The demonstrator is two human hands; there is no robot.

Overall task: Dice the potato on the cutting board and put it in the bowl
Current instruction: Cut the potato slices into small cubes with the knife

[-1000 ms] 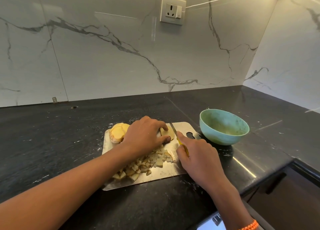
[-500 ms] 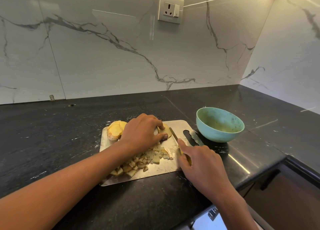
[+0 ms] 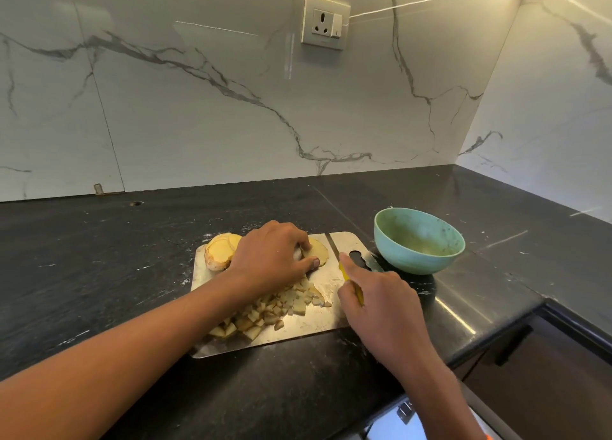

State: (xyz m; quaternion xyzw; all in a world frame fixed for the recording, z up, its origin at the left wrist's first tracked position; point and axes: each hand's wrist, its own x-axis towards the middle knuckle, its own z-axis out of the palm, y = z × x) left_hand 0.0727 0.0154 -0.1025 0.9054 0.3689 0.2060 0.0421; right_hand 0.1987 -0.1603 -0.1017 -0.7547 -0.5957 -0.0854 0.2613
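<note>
A steel cutting board (image 3: 331, 320) lies on the black counter. My left hand (image 3: 268, 257) holds a potato slice (image 3: 319, 250) flat at the board's far side, thumb and fingertips curled on it. Stacked potato slices (image 3: 220, 249) lie at the far left corner. A heap of diced potato (image 3: 271, 310) spreads along the board under my left forearm. My right hand (image 3: 381, 310) grips a yellow-handled knife (image 3: 334, 249), its blade pointing away just right of the held slice. The teal bowl (image 3: 418, 241) stands right of the board, with no potato in it.
The black counter (image 3: 99, 274) runs back to a marble wall with a socket (image 3: 326, 22) above. The counter's front edge drops off at the lower right to a dark cabinet (image 3: 546, 373).
The view has shifted a little. The knife blade now lies further right of the held slice than one second ago. My left hand stays on the slice.
</note>
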